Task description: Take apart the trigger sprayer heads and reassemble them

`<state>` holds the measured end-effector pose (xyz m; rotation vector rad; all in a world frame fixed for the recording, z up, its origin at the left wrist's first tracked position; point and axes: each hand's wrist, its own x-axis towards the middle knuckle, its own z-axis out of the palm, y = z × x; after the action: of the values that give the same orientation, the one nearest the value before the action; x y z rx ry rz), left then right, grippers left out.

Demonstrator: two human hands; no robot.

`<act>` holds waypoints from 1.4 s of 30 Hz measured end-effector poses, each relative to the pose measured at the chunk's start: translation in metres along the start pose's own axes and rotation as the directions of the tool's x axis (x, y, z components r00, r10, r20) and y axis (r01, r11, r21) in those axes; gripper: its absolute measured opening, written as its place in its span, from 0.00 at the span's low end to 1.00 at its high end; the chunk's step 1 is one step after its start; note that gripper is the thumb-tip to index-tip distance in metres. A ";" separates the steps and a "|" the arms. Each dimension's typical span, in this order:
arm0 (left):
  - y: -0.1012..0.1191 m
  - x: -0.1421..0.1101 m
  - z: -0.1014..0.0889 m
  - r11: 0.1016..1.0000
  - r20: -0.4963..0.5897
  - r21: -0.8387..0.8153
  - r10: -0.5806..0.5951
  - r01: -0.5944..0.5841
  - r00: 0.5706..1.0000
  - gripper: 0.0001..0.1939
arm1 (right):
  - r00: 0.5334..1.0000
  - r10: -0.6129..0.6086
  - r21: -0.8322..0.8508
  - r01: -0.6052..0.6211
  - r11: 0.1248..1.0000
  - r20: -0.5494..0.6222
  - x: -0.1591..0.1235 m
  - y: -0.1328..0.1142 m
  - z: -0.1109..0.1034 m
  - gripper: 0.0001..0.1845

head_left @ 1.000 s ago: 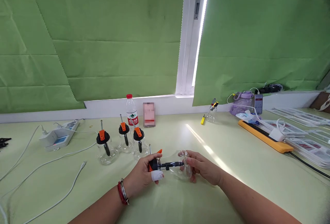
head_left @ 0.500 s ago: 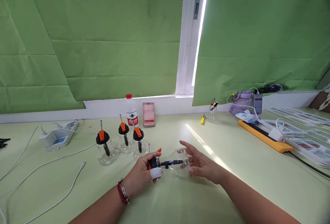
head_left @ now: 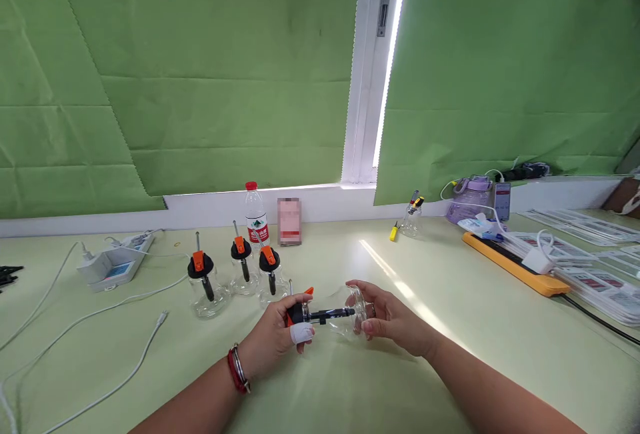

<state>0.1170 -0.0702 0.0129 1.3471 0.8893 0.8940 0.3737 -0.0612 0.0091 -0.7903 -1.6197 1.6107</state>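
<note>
A clear glass bottle lies on its side between my hands, with a dark pen-like rod inside it. Its black stopper with an orange lever points left. My left hand, a white wrap on its thumb, is closed round the stopper and neck. At the wide base, my right hand grips the glass, thumb in front and fingers behind. Upright to the left stand three similar bottles with black stoppers, orange levers and metal spouts.
Behind the bottles are a red-capped water bottle and a pink card. A small glass with tools stands farther right. An orange power strip and stacked sheets lie right; white cables cross the left.
My right hand has moved slightly left and closed its fingers on the bottle's base. My left hand keeps its hold on the stopper end.
</note>
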 end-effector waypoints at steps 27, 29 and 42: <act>-0.006 0.001 -0.006 0.998 0.007 0.067 -0.018 0.017 1.000 0.31 | 0.999 -0.027 -0.025 0.027 0.999 0.019 -0.001 0.000 -0.004 0.38; -0.006 0.001 -0.006 0.997 0.011 0.080 -0.010 0.009 1.000 0.31 | 1.000 -0.004 0.007 0.004 1.000 0.011 0.001 0.002 -0.003 0.35; -0.006 0.000 -0.005 0.991 0.030 0.135 -0.010 0.006 1.000 0.31 | 0.988 0.148 0.037 -0.146 0.989 -0.035 0.007 0.005 0.005 0.24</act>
<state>0.1128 -0.0689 0.0063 1.4683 0.9447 0.8168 0.3654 -0.0578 0.0045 -0.9355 -1.5333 1.7106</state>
